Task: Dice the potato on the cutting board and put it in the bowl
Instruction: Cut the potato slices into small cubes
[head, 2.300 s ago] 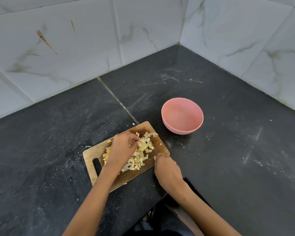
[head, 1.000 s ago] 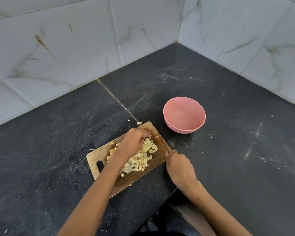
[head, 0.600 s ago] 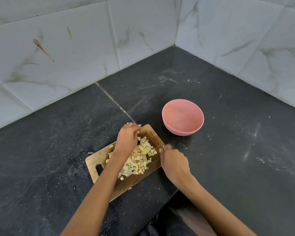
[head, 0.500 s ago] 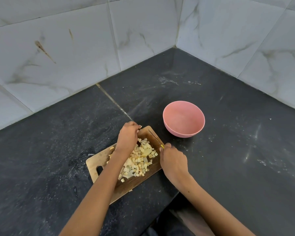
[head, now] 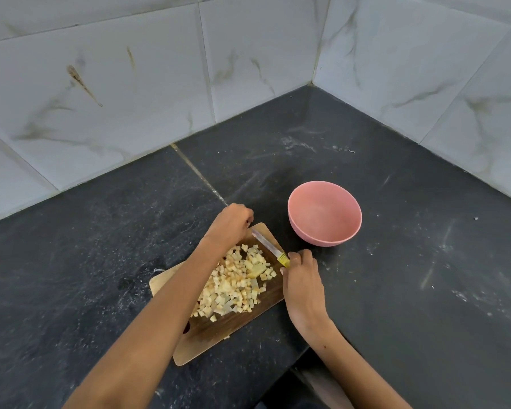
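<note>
At the counter's front edge, the wooden cutting board (head: 219,335) carries the diced potato (head: 236,286) heaped mid-board, with one larger uncut chunk (head: 257,270) at the heap's right side. The left hand (head: 230,224), which 2.3 s ago rested on the heap, now sits at the board's far corner, fingers curled; whether they hold anything cannot be told. The right hand (head: 303,283) grips the handle of the knife (head: 270,249), blade now flat along the board's right edge, and the pink bowl (head: 325,214) stands just beyond, holding no dice.

Both forearms are bare to the elbow, with no sleeves, rings, watch or bracelets showing.
</note>
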`<control>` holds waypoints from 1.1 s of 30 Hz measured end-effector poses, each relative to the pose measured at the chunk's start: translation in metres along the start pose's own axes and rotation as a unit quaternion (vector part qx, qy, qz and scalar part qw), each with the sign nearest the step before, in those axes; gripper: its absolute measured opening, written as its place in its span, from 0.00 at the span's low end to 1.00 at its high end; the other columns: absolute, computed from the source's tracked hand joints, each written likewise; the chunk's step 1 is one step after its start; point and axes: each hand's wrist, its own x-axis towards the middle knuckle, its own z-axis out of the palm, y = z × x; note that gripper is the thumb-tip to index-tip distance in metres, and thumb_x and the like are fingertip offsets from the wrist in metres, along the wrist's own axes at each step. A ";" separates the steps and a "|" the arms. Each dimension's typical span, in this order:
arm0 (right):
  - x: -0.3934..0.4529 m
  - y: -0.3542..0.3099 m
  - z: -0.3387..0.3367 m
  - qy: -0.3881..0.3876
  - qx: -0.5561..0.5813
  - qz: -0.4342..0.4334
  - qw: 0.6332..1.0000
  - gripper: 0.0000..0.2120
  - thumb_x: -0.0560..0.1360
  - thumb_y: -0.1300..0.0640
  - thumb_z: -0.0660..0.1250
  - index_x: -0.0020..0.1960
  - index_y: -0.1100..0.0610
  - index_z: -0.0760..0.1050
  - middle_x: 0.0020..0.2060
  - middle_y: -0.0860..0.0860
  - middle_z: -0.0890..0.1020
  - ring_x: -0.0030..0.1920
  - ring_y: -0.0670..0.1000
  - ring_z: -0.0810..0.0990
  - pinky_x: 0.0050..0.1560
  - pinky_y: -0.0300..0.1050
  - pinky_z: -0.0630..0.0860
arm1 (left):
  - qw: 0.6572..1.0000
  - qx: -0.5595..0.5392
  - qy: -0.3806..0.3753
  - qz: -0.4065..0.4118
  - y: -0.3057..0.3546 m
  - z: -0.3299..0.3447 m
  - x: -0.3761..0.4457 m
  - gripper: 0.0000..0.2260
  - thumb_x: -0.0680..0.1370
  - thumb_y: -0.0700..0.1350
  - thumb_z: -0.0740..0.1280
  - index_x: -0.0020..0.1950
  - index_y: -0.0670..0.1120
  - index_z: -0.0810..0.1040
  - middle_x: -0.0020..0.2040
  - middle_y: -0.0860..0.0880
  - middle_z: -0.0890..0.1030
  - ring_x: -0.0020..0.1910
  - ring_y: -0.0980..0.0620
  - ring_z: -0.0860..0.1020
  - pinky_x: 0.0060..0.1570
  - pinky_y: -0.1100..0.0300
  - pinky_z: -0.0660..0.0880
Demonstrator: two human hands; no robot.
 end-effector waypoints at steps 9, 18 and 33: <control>-0.009 -0.003 0.001 0.045 0.063 -0.095 0.993 0.17 0.81 0.56 0.58 0.69 0.54 0.70 0.64 0.48 0.71 0.60 0.45 0.73 0.58 0.34 0.72 | 0.999 0.012 -0.040 0.020 0.003 -0.009 0.007 0.12 0.78 0.36 0.64 0.61 0.42 0.75 0.52 0.43 0.79 0.46 0.50 0.80 0.43 0.63 0.75; 0.023 -0.014 -0.003 0.031 0.071 -0.125 0.989 0.15 0.81 0.58 0.60 0.66 0.53 0.74 0.56 0.47 0.75 0.53 0.45 0.76 0.53 0.36 0.75 | 0.995 0.038 -0.080 0.045 0.009 -0.018 0.007 0.11 0.76 0.40 0.68 0.57 0.42 0.74 0.49 0.45 0.78 0.41 0.52 0.77 0.41 0.61 0.76; 0.081 -0.050 0.010 0.018 0.075 -0.156 0.985 0.13 0.79 0.62 0.62 0.62 0.57 0.77 0.56 0.52 0.79 0.54 0.49 0.79 0.54 0.41 0.77 | 0.982 -0.160 0.084 -0.065 -0.024 0.000 -0.041 0.09 0.78 0.36 0.60 0.57 0.44 0.71 0.42 0.51 0.74 0.39 0.57 0.73 0.41 0.65 0.69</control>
